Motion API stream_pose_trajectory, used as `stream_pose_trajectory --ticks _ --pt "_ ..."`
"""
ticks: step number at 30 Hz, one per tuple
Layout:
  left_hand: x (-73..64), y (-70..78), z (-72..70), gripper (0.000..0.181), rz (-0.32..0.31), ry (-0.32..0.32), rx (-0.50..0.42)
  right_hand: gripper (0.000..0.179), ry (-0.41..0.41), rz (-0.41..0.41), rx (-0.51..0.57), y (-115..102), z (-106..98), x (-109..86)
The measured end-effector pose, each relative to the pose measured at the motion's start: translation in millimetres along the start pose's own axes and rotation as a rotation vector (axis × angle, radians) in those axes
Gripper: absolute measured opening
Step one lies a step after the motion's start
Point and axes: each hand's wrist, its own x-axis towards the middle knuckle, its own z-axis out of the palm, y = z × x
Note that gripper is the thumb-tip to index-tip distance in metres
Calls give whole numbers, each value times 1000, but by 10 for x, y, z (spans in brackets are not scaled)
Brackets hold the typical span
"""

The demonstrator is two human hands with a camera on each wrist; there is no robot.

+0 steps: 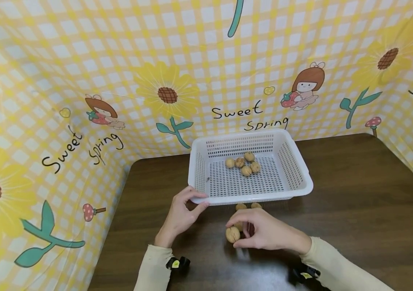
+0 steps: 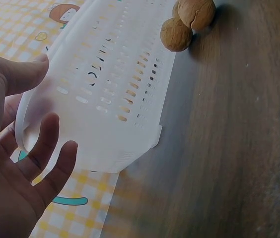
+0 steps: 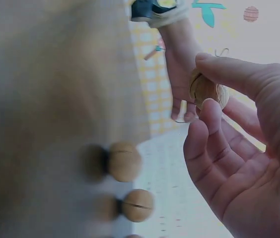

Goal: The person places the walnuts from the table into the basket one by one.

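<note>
My left hand [image 1: 181, 214] holds the near left corner of a white plastic basket [image 1: 302, 182], thumb and fingers at its rim. In the left wrist view, the other fingers spread beside the perforated wall. My right hand [image 1: 270, 232] pinches a walnut [image 1: 233, 235] between thumb and fingertips, in front of the basket and close over the table. The right wrist view shows the cracked seam of this held walnut [image 3: 207, 91]. Several walnuts [image 1: 246, 171] lie together on the basket's floor. Another walnut [image 1: 239, 225] shows partly behind my right fingers.
Two walnuts [image 1: 256, 205] sit on the table right by the basket's near wall. The dark wooden table [image 1: 355, 194] extends to both sides. A yellow checked cloth [image 1: 126, 52] with printed flowers stands behind and beside the table, close to the basket's far side.
</note>
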Motion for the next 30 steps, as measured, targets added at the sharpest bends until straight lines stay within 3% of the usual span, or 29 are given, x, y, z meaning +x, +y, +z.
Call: stream_pose_trajectory --ticks 5,10,14,22,27,30 --pt "1 -5 1 16 -5 2 -1 39 26 -13 -7 -62 -150 99" --pt "5 -8 1 17 -2 5 -6 45 31 75 54 -157 -306 184" --pt "2 -11 12 17 -2 7 -14 38 50 134 43 -243 -439 261" --pt "16 7 7 16 -11 2 -15 37 163 146 45 -321 -741 463" --pt "19 6 13 16 -26 -5 -21 40 204 206 40 -352 -960 629" --pt "12 -1 15 16 -35 -5 -22 45 230 276 123 -327 -1082 733"
